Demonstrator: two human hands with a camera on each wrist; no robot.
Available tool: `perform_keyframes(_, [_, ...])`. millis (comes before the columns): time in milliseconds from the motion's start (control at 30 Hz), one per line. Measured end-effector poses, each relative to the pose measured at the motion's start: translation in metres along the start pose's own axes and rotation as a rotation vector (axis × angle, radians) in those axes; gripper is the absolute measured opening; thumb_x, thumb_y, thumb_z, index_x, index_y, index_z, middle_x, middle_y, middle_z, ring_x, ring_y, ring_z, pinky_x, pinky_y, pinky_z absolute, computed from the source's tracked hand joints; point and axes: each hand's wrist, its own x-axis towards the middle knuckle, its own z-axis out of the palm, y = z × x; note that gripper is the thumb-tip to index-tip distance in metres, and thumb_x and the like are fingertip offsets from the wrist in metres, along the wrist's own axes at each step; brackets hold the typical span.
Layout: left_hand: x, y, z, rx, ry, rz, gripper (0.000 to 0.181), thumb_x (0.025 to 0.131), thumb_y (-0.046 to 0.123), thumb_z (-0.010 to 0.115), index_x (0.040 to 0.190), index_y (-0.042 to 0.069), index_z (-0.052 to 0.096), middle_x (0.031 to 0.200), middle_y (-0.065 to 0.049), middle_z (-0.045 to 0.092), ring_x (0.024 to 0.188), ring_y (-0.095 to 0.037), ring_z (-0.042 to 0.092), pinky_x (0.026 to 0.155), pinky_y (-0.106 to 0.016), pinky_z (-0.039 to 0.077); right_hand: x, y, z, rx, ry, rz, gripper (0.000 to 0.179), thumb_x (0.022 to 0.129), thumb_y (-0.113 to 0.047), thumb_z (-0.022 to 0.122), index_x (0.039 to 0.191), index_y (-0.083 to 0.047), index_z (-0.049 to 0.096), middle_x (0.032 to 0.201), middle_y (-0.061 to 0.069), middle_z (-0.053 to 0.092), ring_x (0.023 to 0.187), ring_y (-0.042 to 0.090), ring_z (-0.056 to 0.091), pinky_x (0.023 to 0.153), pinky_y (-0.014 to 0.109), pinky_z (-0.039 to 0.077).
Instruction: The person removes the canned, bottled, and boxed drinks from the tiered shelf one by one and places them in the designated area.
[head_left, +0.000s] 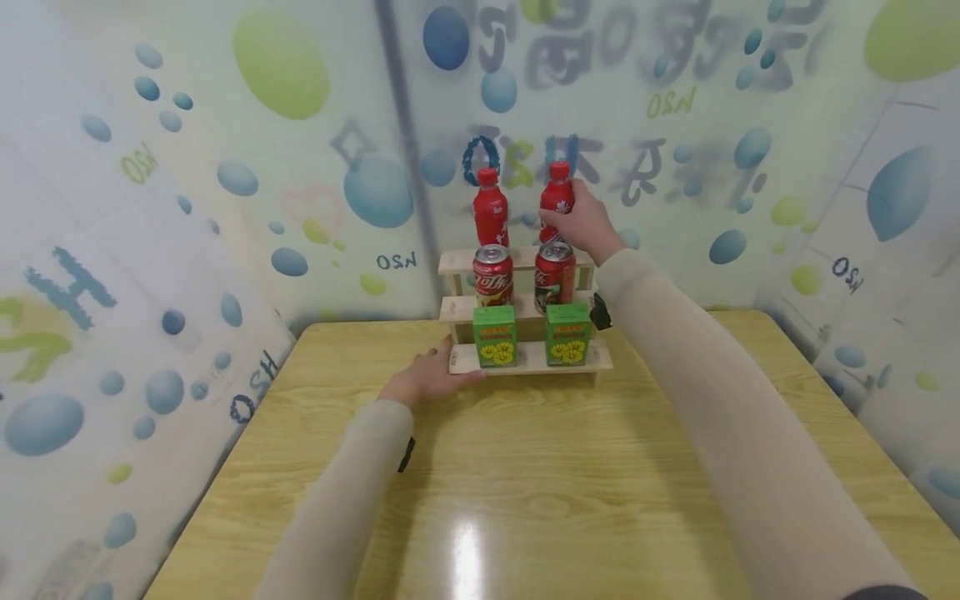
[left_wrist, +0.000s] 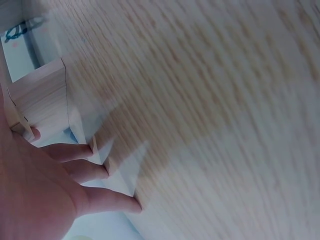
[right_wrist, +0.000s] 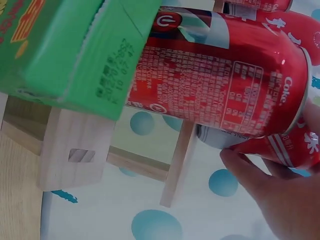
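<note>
A three-tier wooden rack (head_left: 457, 310) stands at the back of the table. My right hand (head_left: 588, 223) grips the right-hand red drink bottle (head_left: 556, 200) at the top tier, thumb in front. Its grey base (right_wrist: 220, 137) is close to the top board (right_wrist: 179, 167); whether it rests there I cannot tell. Another red bottle (head_left: 491, 215) stands at left on that tier. Two red Coke cans (head_left: 492, 279) occupy the middle tier, two green boxes (head_left: 495, 337) the bottom one. My left hand (head_left: 431, 377) touches the rack's lower left end, its fingers (left_wrist: 80, 170) straight and fingertips against the tabletop.
The wood-grain table (head_left: 525, 483) stretches out in front of the rack. Patterned wall sheeting (head_left: 360, 192) with blue and green dots encloses its back and sides. A small black object (head_left: 601, 312) shows between the rack's right side and my right sleeve.
</note>
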Motion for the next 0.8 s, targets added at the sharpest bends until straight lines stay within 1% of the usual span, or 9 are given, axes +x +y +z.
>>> perform_keyframes(67, [0.001,0.001,0.000,0.006,0.010,-0.005,0.130,0.076,0.102,0.050,0.173,0.029,0.004,0.176,-0.023,0.025,0.161,-0.052,0.025,0.126,-0.073,0.028,0.000,0.001,-0.001,0.000,0.018,-0.014,0.078,0.106,-0.034,0.066,0.168,-0.018,0.022,0.161,0.014,0.052,0.145,0.033,0.055,0.122,0.050,0.046])
perform_keyframes(167, [0.002,0.000,0.002,0.004,0.014,-0.016,0.131,0.074,0.103,0.051,0.173,0.030,0.006,0.176,-0.022,0.026,0.161,-0.051,0.026,0.125,-0.073,0.029,-0.001,0.003,-0.003,0.001,0.024,-0.011,0.084,0.106,-0.033,0.067,0.171,-0.021,0.017,0.164,0.014,0.049,0.147,0.034,0.053,0.123,0.050,0.046])
perform_keyframes(333, [0.005,-0.001,0.010,-0.024,-0.001,0.003,0.132,0.073,0.103,0.052,0.173,0.032,0.006,0.176,-0.020,0.027,0.161,-0.052,0.025,0.125,-0.074,0.028,-0.007,0.010,-0.013,0.016,0.020,0.021,0.089,0.105,-0.030,0.069,0.173,-0.023,0.012,0.167,0.015,0.045,0.149,0.034,0.052,0.123,0.051,0.046])
perform_keyframes(400, [0.006,0.000,0.012,-0.031,0.002,0.013,0.132,0.073,0.103,0.052,0.173,0.031,0.006,0.176,-0.020,0.026,0.161,-0.052,0.024,0.125,-0.074,0.028,-0.008,0.012,-0.019,0.012,0.028,0.017,0.090,0.105,-0.030,0.069,0.173,-0.023,0.010,0.168,0.015,0.044,0.149,0.035,0.051,0.123,0.051,0.046])
perform_keyframes(467, [0.007,0.000,0.011,-0.033,0.008,0.010,0.132,0.072,0.103,0.052,0.173,0.031,0.006,0.176,-0.020,0.026,0.162,-0.052,0.024,0.126,-0.073,0.027,-0.008,0.013,-0.026,0.003,0.038,0.004,0.089,0.105,-0.030,0.069,0.173,-0.022,0.012,0.167,0.016,0.044,0.149,0.036,0.051,0.123,0.052,0.046])
perform_keyframes(633, [0.007,-0.001,0.007,-0.004,0.023,0.001,0.136,0.071,0.105,0.050,0.173,0.026,0.007,0.176,-0.021,0.026,0.161,-0.051,0.026,0.126,-0.071,0.029,-0.012,0.013,-0.046,-0.030,0.068,-0.003,0.086,0.105,-0.034,0.068,0.172,-0.020,0.015,0.169,0.017,0.042,0.150,0.038,0.049,0.120,0.056,0.049])
perform_keyframes(800, [0.007,-0.004,0.004,-0.006,0.021,-0.013,0.137,0.068,0.107,0.050,0.173,0.030,0.007,0.176,-0.021,0.027,0.162,-0.051,0.024,0.125,-0.073,0.029,-0.018,0.017,-0.066,-0.046,0.099,0.023,0.087,0.105,-0.035,0.067,0.172,-0.022,0.014,0.171,0.016,0.038,0.153,0.039,0.045,0.119,0.058,0.049])
